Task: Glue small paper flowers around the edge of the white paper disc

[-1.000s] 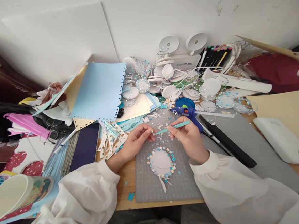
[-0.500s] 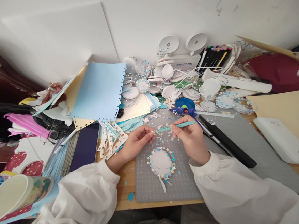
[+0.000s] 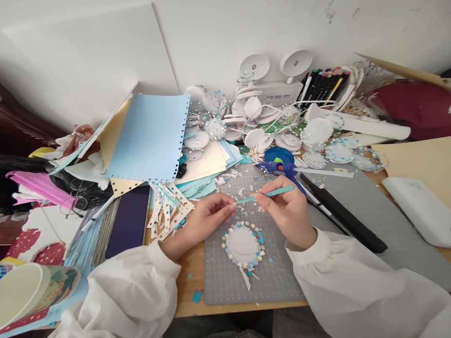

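Observation:
My right hand (image 3: 284,208) pinches slim teal tweezers (image 3: 279,191) near their middle, with the tip pointing left. That tip reaches the fingertips of my left hand (image 3: 215,211), whose thumb and fingers are pressed together. Whatever sits between them is too small to make out. Below both hands, a round white disc (image 3: 243,244) ringed with blue, cream and white paper stars lies flat on the grey cutting mat (image 3: 226,287). Loose paper stars (image 3: 248,219) are scattered on the mat beneath the tweezers. White paper scraps (image 3: 246,280) lie at the disc's lower edge.
A blue glue gun (image 3: 275,167) lies behind my right hand, beside a black case (image 3: 344,214). Decorated white discs (image 3: 252,108) pile up at the back. Light-blue punched card (image 3: 149,138) and cut strips (image 3: 170,209) are left; a white device (image 3: 431,211) is right.
The tweezers have tilted, their tip moving left and slightly down to my left fingertips. My left fingers have shifted slightly right and down. The disc on the mat has stayed put.

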`<state>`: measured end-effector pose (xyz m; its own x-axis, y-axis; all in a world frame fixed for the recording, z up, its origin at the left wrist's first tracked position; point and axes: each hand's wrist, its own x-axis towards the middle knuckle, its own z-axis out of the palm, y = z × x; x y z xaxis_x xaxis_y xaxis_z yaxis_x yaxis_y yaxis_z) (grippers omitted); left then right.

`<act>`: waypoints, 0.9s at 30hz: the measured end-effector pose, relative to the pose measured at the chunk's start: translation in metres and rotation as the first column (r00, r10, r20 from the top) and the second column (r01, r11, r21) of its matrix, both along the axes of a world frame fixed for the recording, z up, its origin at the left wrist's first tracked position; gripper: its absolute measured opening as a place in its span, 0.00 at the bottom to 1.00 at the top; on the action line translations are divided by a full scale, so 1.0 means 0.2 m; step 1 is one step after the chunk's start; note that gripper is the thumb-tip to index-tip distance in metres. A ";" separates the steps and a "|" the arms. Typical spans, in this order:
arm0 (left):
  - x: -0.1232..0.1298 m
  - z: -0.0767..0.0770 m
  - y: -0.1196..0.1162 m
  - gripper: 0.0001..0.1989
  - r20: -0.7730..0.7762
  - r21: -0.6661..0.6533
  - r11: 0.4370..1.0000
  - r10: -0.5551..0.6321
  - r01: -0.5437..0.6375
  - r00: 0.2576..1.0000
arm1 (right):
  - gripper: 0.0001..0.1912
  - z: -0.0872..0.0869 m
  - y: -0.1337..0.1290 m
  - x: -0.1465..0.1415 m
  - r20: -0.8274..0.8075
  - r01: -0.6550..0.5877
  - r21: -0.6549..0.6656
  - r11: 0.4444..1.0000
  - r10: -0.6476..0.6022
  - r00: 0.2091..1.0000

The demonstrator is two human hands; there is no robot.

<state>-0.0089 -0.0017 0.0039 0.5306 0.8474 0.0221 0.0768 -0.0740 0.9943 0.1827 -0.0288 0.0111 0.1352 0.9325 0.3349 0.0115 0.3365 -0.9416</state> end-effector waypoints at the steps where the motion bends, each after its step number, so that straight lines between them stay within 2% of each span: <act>1: 0.00 0.00 0.00 0.13 -0.002 0.001 1.000 -0.003 0.003 1.000 | 0.09 -0.01 0.00 0.00 -0.016 0.002 0.004 1.000 -0.002 1.000; 8: -0.01 0.01 0.00 0.13 -0.045 0.022 1.000 0.004 -0.003 0.999 | 0.09 -0.04 0.03 0.04 -0.111 0.068 0.061 0.996 -0.061 0.992; 12: -0.01 0.00 -0.01 0.19 -0.079 0.052 0.998 0.044 -0.040 0.996 | 0.09 0.00 0.01 0.04 -0.064 0.166 0.194 0.967 -0.156 0.986; 15: -0.02 0.01 0.00 0.20 -0.030 -0.018 1.000 0.019 -0.019 0.999 | 0.08 0.04 0.00 0.02 0.047 0.209 0.338 0.918 -0.238 0.970; 17: -0.02 0.02 0.00 0.18 0.007 -0.055 0.998 -0.011 0.011 1.000 | 0.09 0.06 -0.01 0.01 0.197 0.130 0.454 0.881 -0.242 0.950; 19: -0.02 0.02 0.01 0.18 0.053 -0.065 0.997 -0.027 0.031 0.998 | 0.10 0.07 -0.01 -0.01 0.389 -0.034 0.565 0.824 -0.230 0.892; 22: -0.03 0.01 0.02 0.20 0.171 -0.132 0.991 -0.006 0.029 0.985 | 0.09 0.09 0.00 -0.07 0.608 -0.287 0.663 0.692 -0.273 0.745; 24: -0.03 0.00 0.02 0.20 0.259 -0.222 0.974 0.024 0.035 0.966 | 0.09 0.10 0.01 -0.11 0.680 -0.386 0.682 0.622 -0.344 0.648; 25: -0.03 0.00 0.02 0.20 0.292 -0.263 0.964 0.041 0.039 0.955 | 0.10 0.10 0.01 -0.13 0.704 -0.415 0.677 0.608 -0.370 0.606; 27: -0.03 0.00 0.01 0.21 0.328 -0.313 0.949 0.072 0.037 0.942 | 0.12 0.11 0.01 -0.15 0.746 -0.449 0.641 0.623 -0.366 0.557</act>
<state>-0.0148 0.0013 0.0038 0.5235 0.8490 -0.0718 -0.2623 0.2408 0.9345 0.1520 -0.0271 0.0333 -0.5772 0.3003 0.7594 0.5138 0.8563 0.0519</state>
